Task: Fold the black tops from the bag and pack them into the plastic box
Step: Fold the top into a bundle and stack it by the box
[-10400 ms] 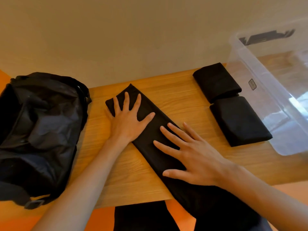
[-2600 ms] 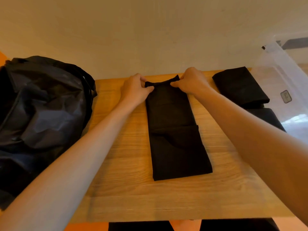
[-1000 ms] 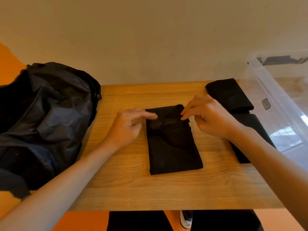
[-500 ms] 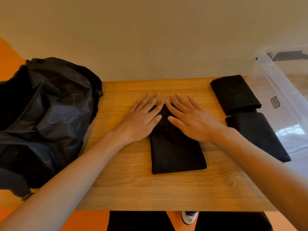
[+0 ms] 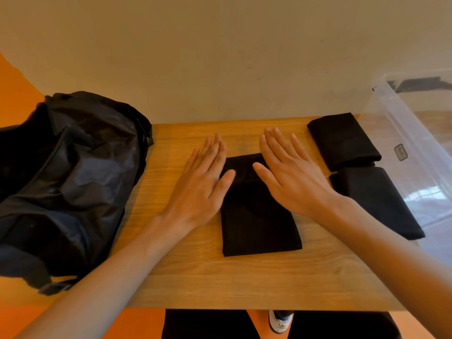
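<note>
A folded black top (image 5: 259,226) lies as a small rectangle in the middle of the wooden table (image 5: 244,280). My left hand (image 5: 201,182) lies flat with straight fingers over the top's left far edge. My right hand (image 5: 291,177) is flat with straight fingers over its right far corner. Two more folded black tops lie to the right, one at the back (image 5: 342,140) and one nearer (image 5: 376,201), beside the clear plastic box (image 5: 415,133). The black bag (image 5: 66,182) sits at the table's left end.
A beige wall stands right behind the table. The plastic box overhangs the right edge of view, its wall touching the folded tops. My dark trouser legs and a white shoe (image 5: 281,320) show below the table's front edge, over an orange floor.
The long strip of fabric was folded into a short rectangle. In the last half second my flat hands slid apart from the middle toward the top's outer edges.
</note>
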